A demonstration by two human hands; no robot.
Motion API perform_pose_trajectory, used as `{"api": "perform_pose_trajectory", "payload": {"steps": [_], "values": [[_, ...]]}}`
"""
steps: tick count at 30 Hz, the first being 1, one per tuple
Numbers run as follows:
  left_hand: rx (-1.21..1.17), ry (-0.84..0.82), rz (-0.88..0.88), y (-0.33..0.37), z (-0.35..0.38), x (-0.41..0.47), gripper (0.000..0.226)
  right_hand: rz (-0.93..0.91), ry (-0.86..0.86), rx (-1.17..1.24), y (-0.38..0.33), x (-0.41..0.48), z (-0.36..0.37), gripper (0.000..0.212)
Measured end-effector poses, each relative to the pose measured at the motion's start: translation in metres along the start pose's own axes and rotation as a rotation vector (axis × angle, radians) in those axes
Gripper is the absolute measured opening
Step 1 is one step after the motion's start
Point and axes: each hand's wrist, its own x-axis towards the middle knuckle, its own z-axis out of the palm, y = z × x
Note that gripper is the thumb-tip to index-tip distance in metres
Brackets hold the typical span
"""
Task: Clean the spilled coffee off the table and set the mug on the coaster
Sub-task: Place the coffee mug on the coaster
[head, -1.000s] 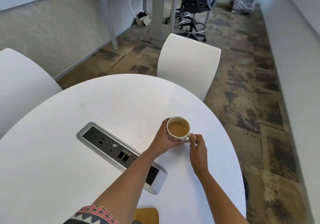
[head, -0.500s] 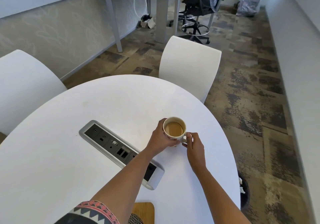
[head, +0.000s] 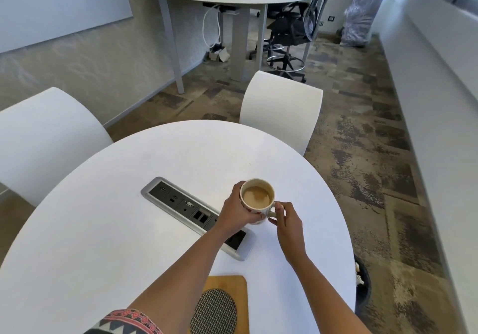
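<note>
Mug: a pale mug (head: 257, 199) with red marks on its side, holding milky brown coffee to well below the rim; it stands upright over the right half of the bench, just right of the port panel's near end. Whether its base touches the bench or is slightly raised, I cannot tell.
Left grip: the left grip (head: 234, 214) is wrapped round the mug's body from the left, fingers curled against its wall.
Right grip: the right grip (head: 288, 226) pinches the mug's handle, which points right, between thumb and fingertips.
Coaster: an oval woven coaster (head: 214, 310) lies on a wooden board (head: 227, 284) at the near edge of the bench, partly under the left forearm and well apart from the mug.
Bench: a white rounded bench (head: 103, 230) with a silver-framed port panel (head: 181, 204) set diagonally into its top.
Sleeve: a patterned sleeve (head: 129, 320) shows at the bottom edge.
Around: two white chairs (head: 282, 111) stand at the far side; a dark bin (head: 362, 284) sits on the floor by the bench's right edge.
</note>
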Motion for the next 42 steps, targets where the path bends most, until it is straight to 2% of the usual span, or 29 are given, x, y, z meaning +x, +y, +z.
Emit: {"api": "perform_pose_trajectory", "payload": {"steps": [21, 42], "values": [[0.027, -0.032, 0.053, -0.036, -0.066, -0.185, 0.086, 0.044, 0.062, -0.062, -0.013, -0.199, 0.056, 0.023], [-0.002, 0.007, 0.008, -0.058, -0.064, -0.234, 0.079, 0.085, 0.007, -0.142, -0.001, -0.244, 0.061, 0.022]]}}
